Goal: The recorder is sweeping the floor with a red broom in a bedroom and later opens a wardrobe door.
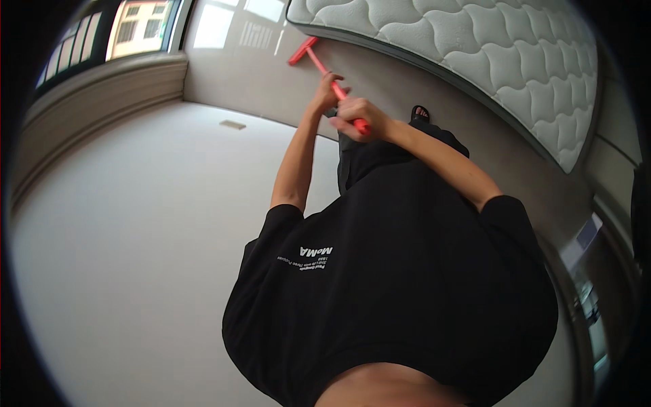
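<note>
A red long-handled broom-like tool (317, 61) slants away from me, its narrow crosswise head at the far end on the floor beside the mattress corner. I cannot make out whether that head carries bristles or a blade. My left hand (328, 92) is closed round the middle part of the handle. Nearer to me, my right hand (361, 115) wraps the handle close to its rounded end, which sticks out below the fingers. The right hand looks slightly smeared by motion.
A white quilted mattress (461, 41) with a dark side edge fills the far right. Grey glossy floor (234, 71) reflects window light. At the left are a window (139, 30) with a stone-like sill (108, 85) and a white wall (135, 237) with an outlet plate (232, 125). One sandalled foot (420, 113) stands near the mattress.
</note>
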{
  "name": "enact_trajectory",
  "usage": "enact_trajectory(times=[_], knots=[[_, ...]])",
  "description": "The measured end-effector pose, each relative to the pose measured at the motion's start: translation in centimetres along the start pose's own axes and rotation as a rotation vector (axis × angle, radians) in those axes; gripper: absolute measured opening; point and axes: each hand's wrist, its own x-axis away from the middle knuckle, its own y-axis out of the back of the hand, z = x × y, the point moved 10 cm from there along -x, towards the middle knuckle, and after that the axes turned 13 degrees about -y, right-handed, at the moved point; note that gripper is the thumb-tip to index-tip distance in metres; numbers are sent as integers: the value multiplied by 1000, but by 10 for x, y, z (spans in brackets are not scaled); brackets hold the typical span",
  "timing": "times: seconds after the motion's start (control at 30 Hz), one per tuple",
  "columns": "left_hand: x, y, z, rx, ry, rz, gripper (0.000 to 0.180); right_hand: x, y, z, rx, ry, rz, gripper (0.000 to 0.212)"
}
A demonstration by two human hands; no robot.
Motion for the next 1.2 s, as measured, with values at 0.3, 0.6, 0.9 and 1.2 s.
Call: enact_trajectory(times=[0.3, 0.6, 0.9, 1.2], knots=[[-3, -160, -249, 148, 179, 313, 46, 138, 171, 113, -42, -307, 21, 37], [-26, -70, -288, -295, 43, 45, 34, 112, 148, 162, -73, -194, 39, 40], [66, 89, -173, -567, 371, -289, 33, 34, -9, 132, -172, -17, 157, 37], [135, 79, 55, -162, 397, -2, 44, -13, -102, -20, -45, -142, 246, 35]])
